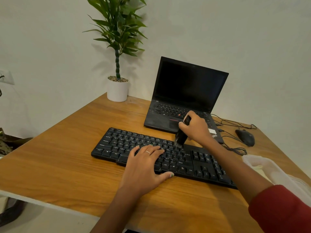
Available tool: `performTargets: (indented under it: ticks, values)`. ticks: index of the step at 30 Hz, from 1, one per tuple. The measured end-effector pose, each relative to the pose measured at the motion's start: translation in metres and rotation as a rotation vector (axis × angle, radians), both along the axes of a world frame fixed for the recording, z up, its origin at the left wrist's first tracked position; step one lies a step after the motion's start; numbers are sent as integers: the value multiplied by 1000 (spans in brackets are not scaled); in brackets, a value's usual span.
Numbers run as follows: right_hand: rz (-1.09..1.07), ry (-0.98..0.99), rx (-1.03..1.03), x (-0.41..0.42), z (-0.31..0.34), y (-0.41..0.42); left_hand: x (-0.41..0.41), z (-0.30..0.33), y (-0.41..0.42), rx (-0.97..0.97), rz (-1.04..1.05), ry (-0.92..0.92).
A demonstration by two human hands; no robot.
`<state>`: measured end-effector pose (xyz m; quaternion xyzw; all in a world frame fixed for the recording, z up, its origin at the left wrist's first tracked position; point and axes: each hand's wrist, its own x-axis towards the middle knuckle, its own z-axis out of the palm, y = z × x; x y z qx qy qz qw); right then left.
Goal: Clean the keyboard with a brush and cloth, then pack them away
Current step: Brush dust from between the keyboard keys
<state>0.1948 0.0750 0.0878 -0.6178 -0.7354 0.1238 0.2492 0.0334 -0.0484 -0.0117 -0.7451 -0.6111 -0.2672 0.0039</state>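
Nearest the camera, a dark red sleeve (279,209) covers the right upper arm at the lower right, and both bare forearms reach forward over the wooden bench (58,165). The left hand (144,163) lies flat on the middle of the black keyboard (117,145), fingers straight and spread across the keys, thumb stretched along the front edge by the bottom row; a thin ring sits on one finger. The keyboard lies at a slant on the bench, its left end farther from the person than its right. To the right of it, partly behind the right forearm, a white cloth (262,167) lies crumpled on the bench (its far side runs out of view under the sleeve). Farther on, the right hand (196,130) grips the black handle of a brush (181,135), fingers curled round it, with the pale bristle tips pointing down and touching the keys near the keyboard's back edge. Just behind stands an open black laptop (188,86), screen dark. To its right a black mouse (244,137) rests among loose black cables (235,148). At the far left corner, a potted plant (117,88) in a white pot stands by the pale wall.
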Motion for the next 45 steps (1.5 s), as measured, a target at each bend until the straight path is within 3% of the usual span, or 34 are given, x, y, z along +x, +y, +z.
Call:
performTargets:
  ticks: [4, 7, 11, 15, 19, 24, 28, 31, 33, 36, 39, 43, 45]
  values:
    - [23, -34, -132, 2, 13, 0, 0, -1, 1, -4, -1, 9]
    - [32, 33, -17, 0, 5, -1, 0, 0, 0, -3, 4, 13]
    - [47, -42, -140, -3, 11, 0, 1, 0, 0, 0, 4, 15]
    - [52, 12, -99, -4, 10, 3, 0, 1, -1, -5, 1, 9]
    - [20, -40, -199, -4, 15, 3, 1, 2, -1, 4, -8, -5]
    - [8, -38, -77, -4, 7, 1, 0, 1, -1, 13, -2, 6]
    - [16, -82, -145, -3, 20, -4, 0, 1, -1, 11, -5, 9]
    - [35, -120, -15, -8, 10, -11, 0, 1, -1, 12, 1, 11]
    - [69, -215, -47, -11, 11, -16, 0, 1, -1, 10, 1, 11]
    - [75, -163, -117, -10, 21, -20, 0, 1, -1, 11, 2, 20]
    - [61, -200, 41, -12, 8, -25, 0, 0, 0, 7, 4, 26]
    - [96, -225, -140, -10, 23, -27, 0, 0, -1, 6, 0, 17]
    - [83, -195, -70, -7, 22, -28, 0, 0, 0, 9, 0, 16]
